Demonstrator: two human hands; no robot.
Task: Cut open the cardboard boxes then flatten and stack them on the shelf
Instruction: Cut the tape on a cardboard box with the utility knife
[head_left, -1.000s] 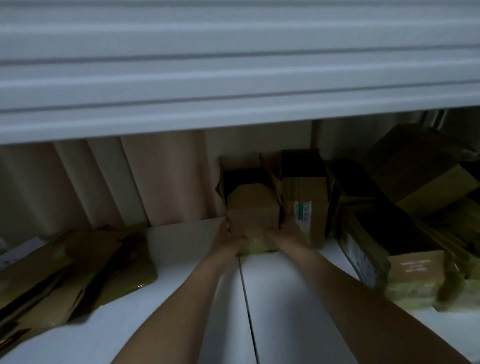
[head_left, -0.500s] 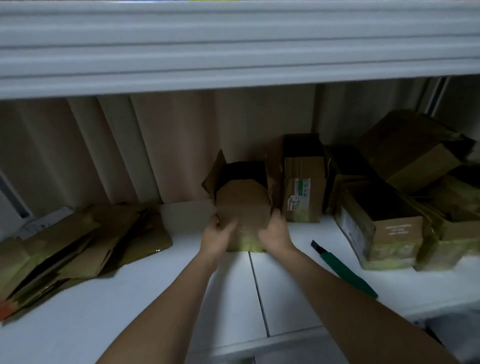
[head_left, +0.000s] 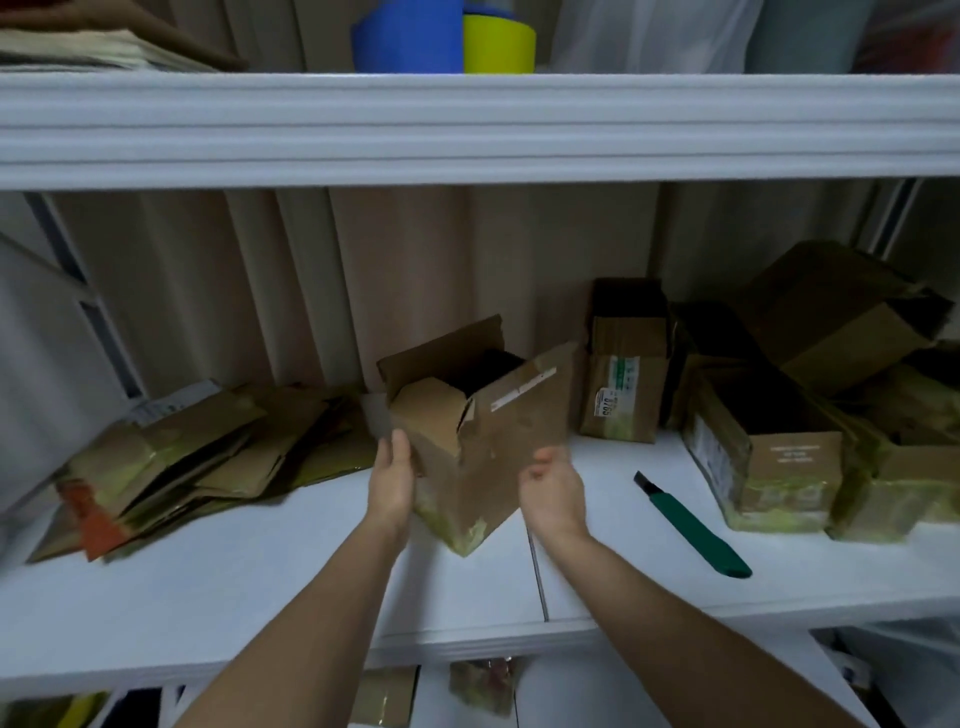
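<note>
An open cardboard box (head_left: 483, 431) with its flaps up is held over the white shelf (head_left: 260, 571), turned so one corner points toward me. My left hand (head_left: 392, 480) grips its left side and my right hand (head_left: 553, 491) grips its right side. A green utility knife (head_left: 691, 525) lies on the shelf to the right of my right hand. A pile of flattened cardboard (head_left: 187, 462) lies on the left part of the shelf.
Several more cardboard boxes (head_left: 763, 441) stand and lean at the right and back of the shelf. The upper shelf (head_left: 467, 130) carries a blue roll (head_left: 410, 36) and a yellow roll (head_left: 498, 44). More items sit below the shelf.
The box has been drawn from the back of the shelf toward me and turned corner-forward. The view has pulled back, showing the upper shelf and the knife.
</note>
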